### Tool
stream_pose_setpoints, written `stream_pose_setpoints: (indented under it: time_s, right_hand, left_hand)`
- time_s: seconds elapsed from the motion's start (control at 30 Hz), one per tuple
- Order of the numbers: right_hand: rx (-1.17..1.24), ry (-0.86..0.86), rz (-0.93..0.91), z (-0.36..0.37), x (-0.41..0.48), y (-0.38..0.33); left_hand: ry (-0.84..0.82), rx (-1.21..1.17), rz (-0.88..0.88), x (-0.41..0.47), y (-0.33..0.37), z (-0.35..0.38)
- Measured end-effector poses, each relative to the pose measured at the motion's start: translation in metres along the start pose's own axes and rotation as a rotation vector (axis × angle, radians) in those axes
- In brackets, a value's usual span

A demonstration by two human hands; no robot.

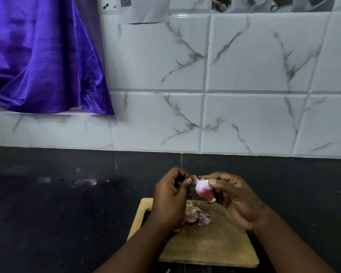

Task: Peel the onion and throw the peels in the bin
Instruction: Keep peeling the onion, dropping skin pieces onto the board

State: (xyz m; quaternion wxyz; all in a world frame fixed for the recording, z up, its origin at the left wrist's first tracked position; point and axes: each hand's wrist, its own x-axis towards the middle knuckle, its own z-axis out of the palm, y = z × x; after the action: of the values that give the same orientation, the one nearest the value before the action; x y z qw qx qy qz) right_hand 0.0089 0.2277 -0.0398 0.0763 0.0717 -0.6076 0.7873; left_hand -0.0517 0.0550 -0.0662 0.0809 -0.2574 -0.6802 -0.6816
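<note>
Pink-white onion (203, 189), half-peeled (skin flap (194, 179) pinched in left grip (169, 200)), within curled right grip (236, 201).

Head-worn camera looks forward and down, close over the counter (47, 203); facing the tiled wall (244, 75).

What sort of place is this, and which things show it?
Probably a home kitchen: dark countertop, marble-patterned wall tiles, and a wooden chopping board with onion peels.
</note>
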Motion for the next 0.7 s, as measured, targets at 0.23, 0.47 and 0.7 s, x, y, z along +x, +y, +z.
stream_pose_setpoints:
  time_s: [0.23,0.47,0.7]
  right_hand:
    - [0.015,-0.032,0.016,0.000,-0.001,0.000]
    - [0.004,0.049,0.043,-0.001,0.000,-0.002]
    - [-0.021,0.018,0.022,-0.002,-0.001,-0.002]
  left_hand:
    - [-0.016,0.028,-0.004,0.000,-0.001,0.000]
    - [-0.084,-0.209,-0.057,-0.009,0.014,0.002]
    - [-0.103,-0.020,0.036,-0.004,0.005,0.001]
